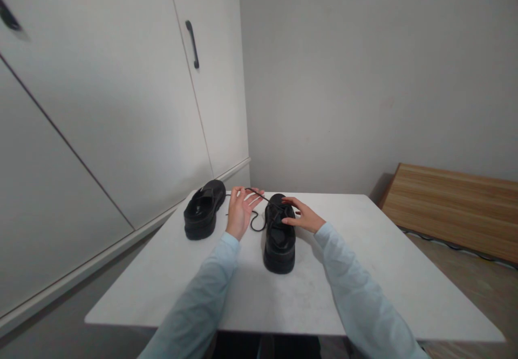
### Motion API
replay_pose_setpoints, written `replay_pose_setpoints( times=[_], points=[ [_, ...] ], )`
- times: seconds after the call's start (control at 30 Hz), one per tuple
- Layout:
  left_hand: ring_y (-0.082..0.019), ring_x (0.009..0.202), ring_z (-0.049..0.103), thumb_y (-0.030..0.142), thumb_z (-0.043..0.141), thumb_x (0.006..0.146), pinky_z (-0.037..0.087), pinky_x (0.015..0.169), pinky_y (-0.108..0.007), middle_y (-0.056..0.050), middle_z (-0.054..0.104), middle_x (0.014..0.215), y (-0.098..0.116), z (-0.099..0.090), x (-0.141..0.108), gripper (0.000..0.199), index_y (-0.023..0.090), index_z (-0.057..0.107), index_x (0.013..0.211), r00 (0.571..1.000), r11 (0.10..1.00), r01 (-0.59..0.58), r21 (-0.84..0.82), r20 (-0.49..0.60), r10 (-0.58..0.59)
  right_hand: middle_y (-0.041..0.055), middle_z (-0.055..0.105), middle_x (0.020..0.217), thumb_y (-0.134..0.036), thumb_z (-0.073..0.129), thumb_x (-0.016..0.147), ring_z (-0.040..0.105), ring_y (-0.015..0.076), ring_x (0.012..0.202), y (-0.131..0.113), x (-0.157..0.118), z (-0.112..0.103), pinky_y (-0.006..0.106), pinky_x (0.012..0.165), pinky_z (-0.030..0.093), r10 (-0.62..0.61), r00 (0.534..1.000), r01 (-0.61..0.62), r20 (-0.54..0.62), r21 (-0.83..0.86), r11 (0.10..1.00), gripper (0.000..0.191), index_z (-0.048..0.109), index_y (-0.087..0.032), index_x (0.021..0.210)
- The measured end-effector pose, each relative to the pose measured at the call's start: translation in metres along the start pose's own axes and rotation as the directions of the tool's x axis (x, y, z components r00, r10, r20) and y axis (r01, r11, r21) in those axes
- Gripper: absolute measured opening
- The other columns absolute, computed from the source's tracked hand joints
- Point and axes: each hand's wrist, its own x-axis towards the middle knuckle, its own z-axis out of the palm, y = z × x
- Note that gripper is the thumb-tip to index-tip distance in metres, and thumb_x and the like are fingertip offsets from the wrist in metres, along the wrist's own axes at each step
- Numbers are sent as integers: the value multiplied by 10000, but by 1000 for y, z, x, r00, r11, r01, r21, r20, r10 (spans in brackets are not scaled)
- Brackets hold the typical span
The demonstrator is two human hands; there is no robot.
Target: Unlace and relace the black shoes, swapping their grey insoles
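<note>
White cabinet doors (121, 78) stand at the left, beside your white table (429, 310). On the table's far left sits the first shoe (200, 229), black and upright; its lacing is too dark for you to judge. Just right of it, your left hand (239, 213) is raised, fingers narrowed on a black lace (258, 193) that runs across to the second shoe (279, 259), while a slack length curls between them. That shoe, also black, stands upright near the table's middle, heel towards you. Your right hand (306, 218) is at its right side, thumb and fingers parted over the lacing, no strand clearly pinched. The lacing looks only part-way done: lace is loose and no knot shows. Farther right lies a wood-grain panel (453, 208).
</note>
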Motion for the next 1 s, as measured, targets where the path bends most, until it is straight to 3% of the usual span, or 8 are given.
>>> replay_pose_setpoints(
  times=[0.23,0.53,1.0],
  points=[
    [-102,626,580,350,561,827,522,702,-324,38,587,694,14,-6,0,212,227,390,859,999,999,-32,8,-15,32,144,559,1229,-357,731,632,500,278,1174,1,-1,0,475,937,398,22,1000,-22,-4,-7,1000,679,459,-208,1236],
    [-82,582,494,338,549,845,478,567,-214,45,494,655,22,-3,-1,159,228,436,862,987,982,-160,97,22,159,133,554,1245,-371,683,693,490,275,1190,0,-1,-2,479,948,395,15,1000,-15,16,-33,999,607,461,-213,1236],
    [-71,544,465,351,530,862,470,567,-207,53,458,650,27,-15,4,150,235,440,891,955,943,-291,162,-16,298,122,545,1250,-362,669,703,478,269,1198,-2,0,-1,473,955,376,35,999,-34,27,-38,999,581,451,-227,1223]
  ],
)
